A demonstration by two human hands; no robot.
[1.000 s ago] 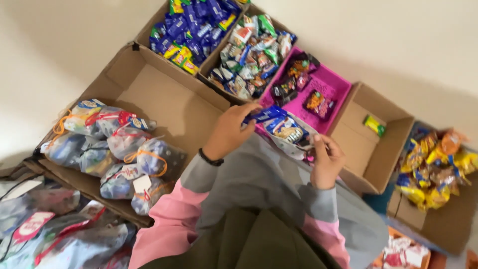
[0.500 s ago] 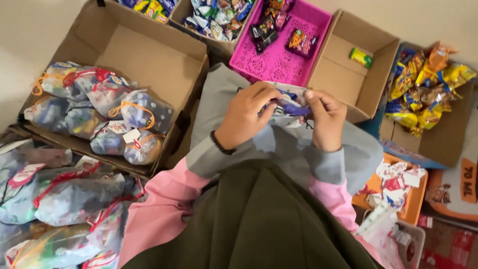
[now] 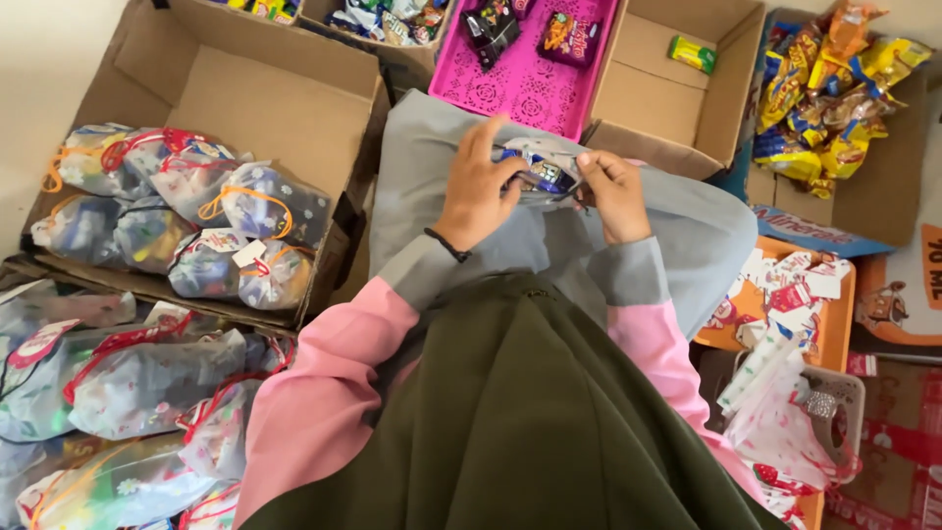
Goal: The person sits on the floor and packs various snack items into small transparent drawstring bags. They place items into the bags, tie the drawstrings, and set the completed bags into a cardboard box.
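Left hand [image 3: 478, 191] and right hand [image 3: 616, 194], fingers pinching a half-hidden snack bag [image 3: 538, 172], contents unclear

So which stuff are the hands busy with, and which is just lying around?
In hand:
- left hand
- right hand
- small see-through bag of snacks

Lying about:
- pink tray
- tied bags in the big box
- yellow packets
- small green packet

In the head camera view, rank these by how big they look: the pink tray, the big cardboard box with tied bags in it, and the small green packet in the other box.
Largest to smallest, as they look in this view:
1. Big cardboard box holding the tied bags
2. Pink tray, partly cut off by the top edge, so its full size is unsure
3. Small green packet
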